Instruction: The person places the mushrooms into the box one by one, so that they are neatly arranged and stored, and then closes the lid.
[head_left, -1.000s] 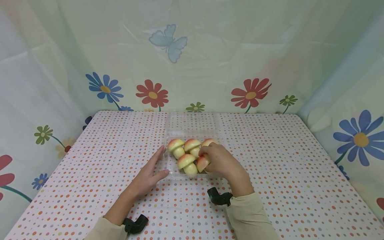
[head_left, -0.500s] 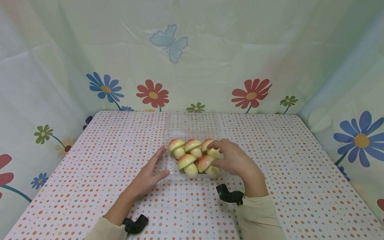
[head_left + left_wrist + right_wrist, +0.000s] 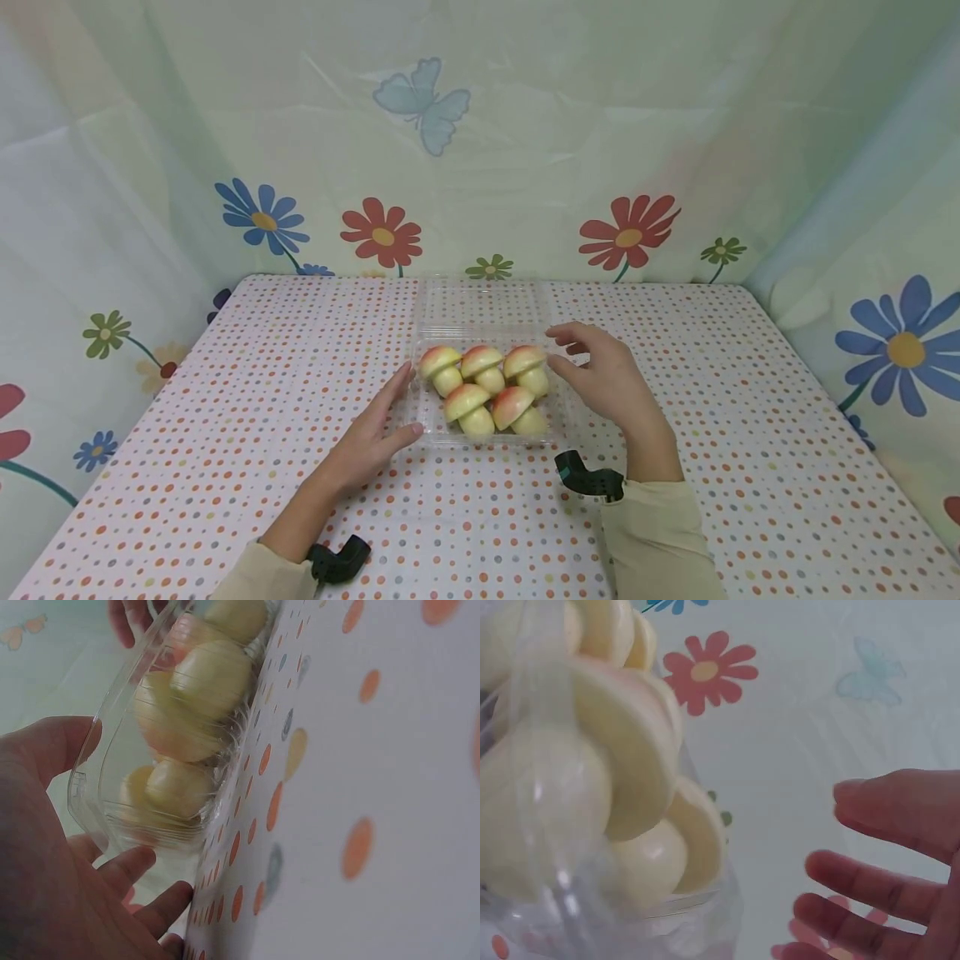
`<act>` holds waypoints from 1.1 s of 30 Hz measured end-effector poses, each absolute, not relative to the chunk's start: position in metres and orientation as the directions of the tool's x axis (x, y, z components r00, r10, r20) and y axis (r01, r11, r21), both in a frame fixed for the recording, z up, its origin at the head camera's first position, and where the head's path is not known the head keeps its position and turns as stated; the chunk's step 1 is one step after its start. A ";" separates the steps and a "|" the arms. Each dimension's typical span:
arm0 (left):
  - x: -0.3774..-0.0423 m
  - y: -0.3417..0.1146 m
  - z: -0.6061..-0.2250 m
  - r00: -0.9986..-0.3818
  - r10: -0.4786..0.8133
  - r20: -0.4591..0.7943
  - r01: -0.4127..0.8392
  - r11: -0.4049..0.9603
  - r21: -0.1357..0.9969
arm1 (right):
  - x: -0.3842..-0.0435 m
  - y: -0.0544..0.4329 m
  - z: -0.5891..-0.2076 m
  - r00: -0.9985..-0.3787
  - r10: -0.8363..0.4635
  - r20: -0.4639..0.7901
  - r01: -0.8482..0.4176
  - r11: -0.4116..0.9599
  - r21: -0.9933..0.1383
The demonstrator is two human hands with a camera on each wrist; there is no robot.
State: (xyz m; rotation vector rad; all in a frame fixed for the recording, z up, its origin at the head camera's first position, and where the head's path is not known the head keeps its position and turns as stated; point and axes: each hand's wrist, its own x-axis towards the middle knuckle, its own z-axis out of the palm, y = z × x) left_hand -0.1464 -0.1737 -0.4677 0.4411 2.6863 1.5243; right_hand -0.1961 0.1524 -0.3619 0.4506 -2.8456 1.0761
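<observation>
A clear plastic clamshell box (image 3: 430, 419) lies on the table, its transparent lid (image 3: 482, 307) folded back toward the wall. Inside are several mushroom-shaped pieces (image 3: 467, 402), pale yellow with reddish caps, three in the back row and two in front. My left hand (image 3: 372, 442) rests along the box's left side, thumb and fingers spread; the left wrist view has the thumb against the rim (image 3: 88, 772). To the right of the box, my right hand (image 3: 606, 375) hovers with nothing in it, its fingers loosely extended and apart from the pieces in the right wrist view.
A dotted cloth (image 3: 315, 333) covers the table. Flower-printed curtains (image 3: 495, 167) stand at its back and sides. A black wrist camera (image 3: 588, 479) is strapped to the right wrist and another (image 3: 341, 560) to the left.
My right hand has let go of the front right mushroom-shaped piece and moved up and rightward, off the box. The left hand has stayed in place.
</observation>
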 end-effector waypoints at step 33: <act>-0.147 -0.175 -0.466 -0.954 0.276 0.120 0.242 0.469 0.849 | -0.288 0.197 -0.418 -0.913 -0.300 -0.276 0.176 0.322 -0.930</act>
